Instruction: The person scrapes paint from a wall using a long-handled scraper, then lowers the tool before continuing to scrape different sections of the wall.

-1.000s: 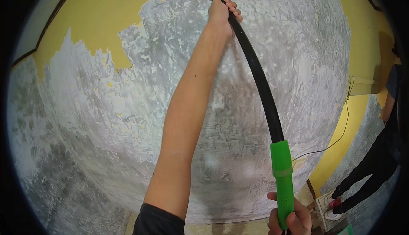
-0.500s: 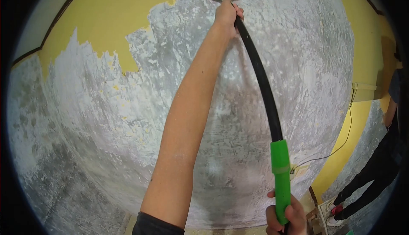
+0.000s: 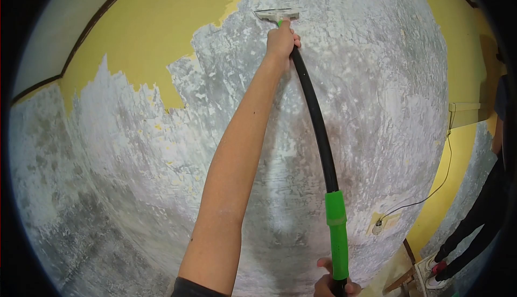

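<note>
The long scraper (image 3: 318, 130), judged stiff and light, is pressed high on the stripped wall (image 3: 134, 151) beside yellow paint (image 3: 161, 22), best held as shown: the left hand (image 3: 281, 41) closed in a grip round the shaft under the blade (image 3: 277, 14), the right hand (image 3: 328, 287) wrapped on the green handle (image 3: 337, 243).

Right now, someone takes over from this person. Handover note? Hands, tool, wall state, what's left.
Left hand: closed on the scraper high up, just under its blade, arm stretched up.
Right hand: closed round the bottom of the green handle.
Blade lies against the wall, near the top of the bare grey area.
Done: the wide middle of the wall is down to grey.
Left: yellow paint upper left, and more at the right edge.
Another person stands at the right.
</note>
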A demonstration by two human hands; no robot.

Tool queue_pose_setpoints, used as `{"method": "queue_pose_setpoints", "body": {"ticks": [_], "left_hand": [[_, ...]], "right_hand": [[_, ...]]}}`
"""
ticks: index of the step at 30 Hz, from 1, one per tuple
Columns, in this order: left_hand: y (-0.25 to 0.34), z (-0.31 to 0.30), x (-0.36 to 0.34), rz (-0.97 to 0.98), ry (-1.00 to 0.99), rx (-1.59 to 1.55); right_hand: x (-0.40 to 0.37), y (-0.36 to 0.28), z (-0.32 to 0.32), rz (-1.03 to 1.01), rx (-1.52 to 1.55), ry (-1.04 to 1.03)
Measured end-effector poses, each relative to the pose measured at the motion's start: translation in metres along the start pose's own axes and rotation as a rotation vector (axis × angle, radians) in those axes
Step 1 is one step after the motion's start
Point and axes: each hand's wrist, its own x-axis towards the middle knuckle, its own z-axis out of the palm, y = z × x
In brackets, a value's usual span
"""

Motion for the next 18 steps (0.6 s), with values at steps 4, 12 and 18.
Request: {"method": "queue_pose_setpoints", "body": {"ticks": [4, 12, 18], "left_hand": [[0.010, 0.005, -0.014, 0.009, 0.098, 0.270], [0.017, -0.002, -0.003, 0.047, 0.061, 0.565], [0.013, 0.004, 0.004, 0.054, 0.101, 0.434]], "right_hand": [[-0.005, -0.004, -0.004, 0.044, -0.059, 0.061], [-0.012, -0.008, -0.034, 0.028, -0.285, -0.147], [-0.021, -0.018, -0.006, 0.116, -0.181, 0.138]]}}
